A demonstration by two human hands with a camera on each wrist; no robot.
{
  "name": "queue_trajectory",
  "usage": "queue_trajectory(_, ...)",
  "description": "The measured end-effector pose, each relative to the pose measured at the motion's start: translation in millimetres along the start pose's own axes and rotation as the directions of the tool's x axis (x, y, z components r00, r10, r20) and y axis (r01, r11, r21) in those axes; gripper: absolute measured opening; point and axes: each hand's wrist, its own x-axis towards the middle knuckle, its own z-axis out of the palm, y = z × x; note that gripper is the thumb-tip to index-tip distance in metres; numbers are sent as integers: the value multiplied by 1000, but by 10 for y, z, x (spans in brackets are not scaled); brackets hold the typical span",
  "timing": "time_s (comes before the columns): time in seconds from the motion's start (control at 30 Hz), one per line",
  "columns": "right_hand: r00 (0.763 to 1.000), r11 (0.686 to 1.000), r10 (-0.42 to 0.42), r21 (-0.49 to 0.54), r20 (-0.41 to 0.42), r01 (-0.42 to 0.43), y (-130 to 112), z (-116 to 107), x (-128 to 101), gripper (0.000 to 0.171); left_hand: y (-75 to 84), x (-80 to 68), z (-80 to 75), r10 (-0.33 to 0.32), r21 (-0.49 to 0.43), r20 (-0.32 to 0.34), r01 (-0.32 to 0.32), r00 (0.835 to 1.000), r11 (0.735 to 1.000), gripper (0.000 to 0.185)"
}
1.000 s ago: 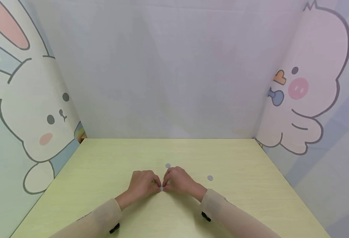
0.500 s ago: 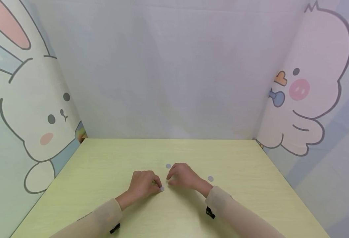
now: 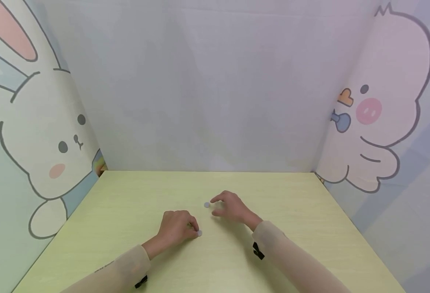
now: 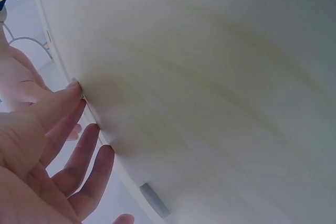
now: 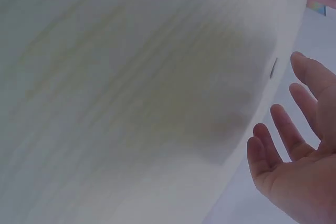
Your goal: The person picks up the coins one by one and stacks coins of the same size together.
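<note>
Far disc [image 3: 206, 205] is lying just off the spread right hand [image 3: 232, 207], toward the worktop's [image 3: 134, 195] left edge, left hand [image 3: 177, 226] pinching near disc [image 3: 200, 233].

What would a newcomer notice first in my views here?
Probably the big cartoon rabbit on the left wall and cartoon chick on the right. Next, at the pale yellow table, the left hand pinches the nearer gray disc, while the right hand hangs beside the farther gray disc.
</note>
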Motion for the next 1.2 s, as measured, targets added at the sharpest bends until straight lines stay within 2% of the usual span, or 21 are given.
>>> queue_trajectory(0.33, 999, 998, 48, -49, 11, -48, 104, 74, 169, 33, -1, 2, 15, 8, 10, -19, -8, 1000, 1000, 14)
queue_trajectory(0.7, 984, 984, 175, -32, 20, -174, 65, 136, 246, 26, 20, -10, -10, 10, 21, -20, -10, 1000, 1000, 14)
queue_trajectory(1.2, 971, 971, 241, -1, -9, -241, 52, 172, 305, 17, -2, -9, -1, 26, 29, -35, -25, 999, 999, 14)
